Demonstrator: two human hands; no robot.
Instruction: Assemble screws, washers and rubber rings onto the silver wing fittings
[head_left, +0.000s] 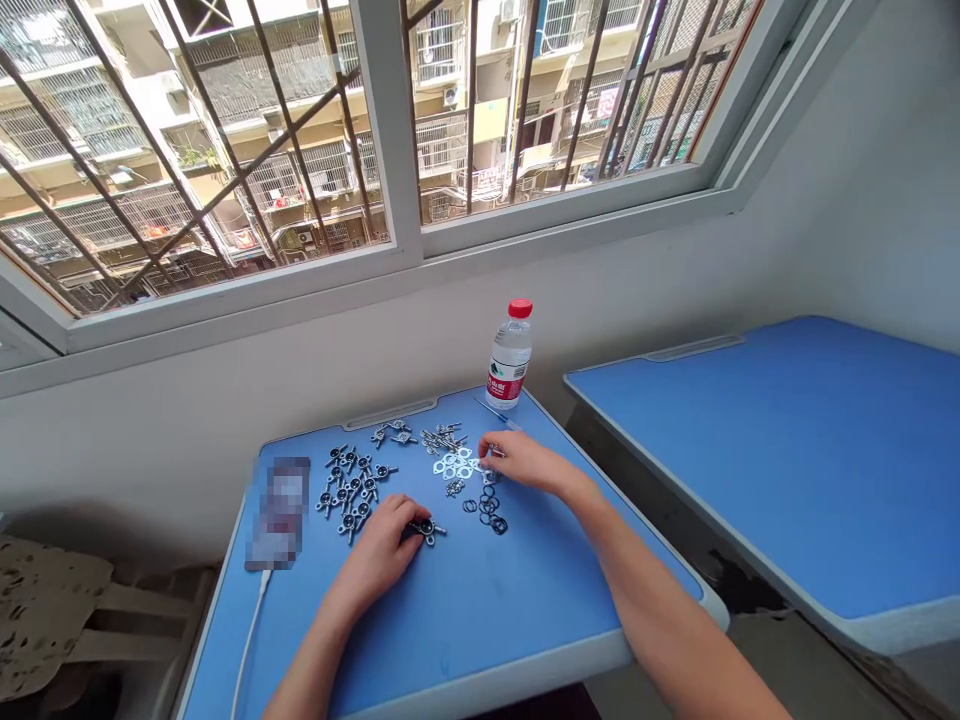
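Note:
My left hand (382, 548) rests on the small blue desk (465, 620) with its fingers curled around a small metal cross-shaped part (427, 529). My right hand (521, 460) reaches further back, fingertips pinched down at a cluster of white washers (452, 466). Several black rubber rings (487, 510) lie between the two hands. A group of assembled metal parts (349, 490) lies to the left of my left hand. More loose metal pieces (442, 437) sit near the desk's far edge.
A water bottle (510, 355) with a red cap stands at the desk's back right corner. A phone (277, 510) with a white cable lies on the left side. A second blue desk (795, 470) stands to the right, across a gap. A barred window is above.

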